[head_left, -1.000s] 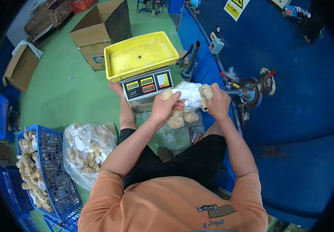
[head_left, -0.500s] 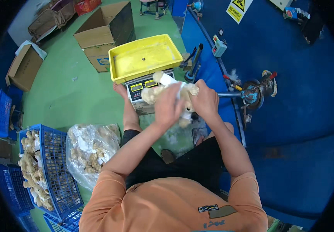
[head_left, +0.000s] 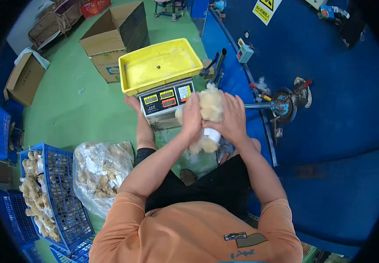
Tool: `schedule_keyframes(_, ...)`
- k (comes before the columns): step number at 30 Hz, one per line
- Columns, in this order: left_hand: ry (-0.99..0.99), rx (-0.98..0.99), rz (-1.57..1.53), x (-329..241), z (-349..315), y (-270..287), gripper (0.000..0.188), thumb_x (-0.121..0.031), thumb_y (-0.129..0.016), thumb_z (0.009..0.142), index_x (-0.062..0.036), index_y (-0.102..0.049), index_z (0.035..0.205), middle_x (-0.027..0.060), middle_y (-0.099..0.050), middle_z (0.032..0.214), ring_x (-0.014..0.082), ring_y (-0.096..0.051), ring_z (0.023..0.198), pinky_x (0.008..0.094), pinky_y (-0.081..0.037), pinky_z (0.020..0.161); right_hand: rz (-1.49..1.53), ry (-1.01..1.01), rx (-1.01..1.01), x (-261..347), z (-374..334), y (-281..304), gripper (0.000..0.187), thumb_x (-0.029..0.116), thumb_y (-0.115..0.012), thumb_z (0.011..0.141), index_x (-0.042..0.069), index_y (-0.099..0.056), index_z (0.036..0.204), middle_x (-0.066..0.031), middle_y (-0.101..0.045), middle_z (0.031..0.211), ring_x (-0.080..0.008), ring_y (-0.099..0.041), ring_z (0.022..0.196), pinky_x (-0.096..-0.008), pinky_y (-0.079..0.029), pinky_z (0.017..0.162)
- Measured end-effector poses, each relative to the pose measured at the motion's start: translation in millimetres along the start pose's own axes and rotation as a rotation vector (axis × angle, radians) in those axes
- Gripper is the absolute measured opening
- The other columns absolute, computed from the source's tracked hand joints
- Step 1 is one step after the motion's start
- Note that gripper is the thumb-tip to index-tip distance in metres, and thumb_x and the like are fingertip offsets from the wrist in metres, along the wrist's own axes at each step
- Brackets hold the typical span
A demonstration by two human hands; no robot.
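A cream plush toy (head_left: 211,106) with a white band of cloth is pressed between my two hands, in front of a scale. My left hand (head_left: 192,119) lies along its left side, fingers pointing away from me. On the other side my right hand (head_left: 230,117) grips it, thumb across the toy near the white cloth. Tan fluffy parts of the toy hang below my hands. Just right of my right hand, a metal tube (head_left: 258,106) sticks out of a blue machine (head_left: 321,127).
A yellow tray (head_left: 161,65) rests on the digital scale (head_left: 167,101). At left stand a blue crate (head_left: 64,193) of plush toys and a clear bag (head_left: 104,171) of more. Open cardboard boxes (head_left: 115,39) sit on the green floor (head_left: 66,105).
The plush toy has been turned more upright and drawn slightly towards me. My hands have gone from moving across it to pressing it from both sides. The view has shifted a little.
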State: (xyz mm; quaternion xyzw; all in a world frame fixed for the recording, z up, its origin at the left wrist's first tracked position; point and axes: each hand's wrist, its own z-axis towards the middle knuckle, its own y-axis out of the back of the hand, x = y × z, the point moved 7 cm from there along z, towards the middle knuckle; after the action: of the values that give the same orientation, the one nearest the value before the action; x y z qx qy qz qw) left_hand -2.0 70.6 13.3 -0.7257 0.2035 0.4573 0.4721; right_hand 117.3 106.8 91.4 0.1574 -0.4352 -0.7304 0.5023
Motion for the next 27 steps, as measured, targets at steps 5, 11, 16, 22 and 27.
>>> schedule_keyframes(5,-0.261,-0.061,0.231,-6.0,-16.4,4.1,0.045,-0.04,-0.037,0.108,-0.0013,-0.055,0.121,0.0106,-0.06,0.104,0.0161,-0.056,0.083,0.0284,-0.048,0.077,-0.029,0.014,0.071,-2.8,3.5,-7.7,0.082,0.039,-0.076,0.076,0.0,-0.045,0.14,-0.0135,-0.063,0.114,-0.0266,-0.057,0.109,-0.0452,-0.029,0.112)
schedule_keyframes(11,-0.034,-0.126,-0.014,-7.0,-13.0,2.6,0.046,-0.04,-0.037,0.108,-0.0007,-0.056,0.12,0.0109,-0.061,0.104,0.0153,-0.056,0.085,0.0287,-0.048,0.077,-0.136,-0.041,0.262,-6.8,8.9,-24.2,0.078,0.032,-0.074,0.075,0.001,-0.045,0.14,-0.0139,-0.064,0.108,-0.0272,-0.058,0.105,-0.0445,-0.031,0.112)
schedule_keyframes(16,-0.109,-0.065,0.109,-13.3,-1.8,9.8,0.046,-0.04,-0.038,0.107,0.0002,-0.055,0.122,0.0112,-0.061,0.105,0.0151,-0.057,0.09,0.029,-0.048,0.08,-0.131,-0.052,0.213,-8.7,8.2,-26.8,0.073,0.026,-0.072,0.075,0.001,-0.046,0.139,-0.0141,-0.065,0.104,-0.0281,-0.06,0.102,-0.0442,-0.032,0.112)
schedule_keyframes(22,-0.126,-0.027,0.087,-16.5,1.0,14.7,0.044,-0.037,-0.041,0.106,-0.0007,-0.052,0.127,0.012,-0.061,0.111,0.0166,-0.059,0.094,0.03,-0.049,0.083,-0.003,0.204,0.053,-1.4,4.7,-6.6,0.069,0.02,-0.071,0.076,0.001,-0.047,0.137,-0.0148,-0.066,0.102,-0.0296,-0.061,0.101,-0.0447,-0.032,0.113)
schedule_keyframes(27,-0.061,0.021,-0.071,-11.2,-3.1,-4.0,0.042,-0.034,-0.044,0.105,-0.0023,-0.048,0.132,0.0124,-0.06,0.117,0.0179,-0.06,0.096,0.0309,-0.051,0.084,-0.116,0.028,0.104,-14.0,3.4,-23.3,0.068,0.022,-0.071,0.077,0.001,-0.047,0.138,-0.0142,-0.066,0.105,-0.0285,-0.06,0.105,-0.0465,-0.03,0.114)
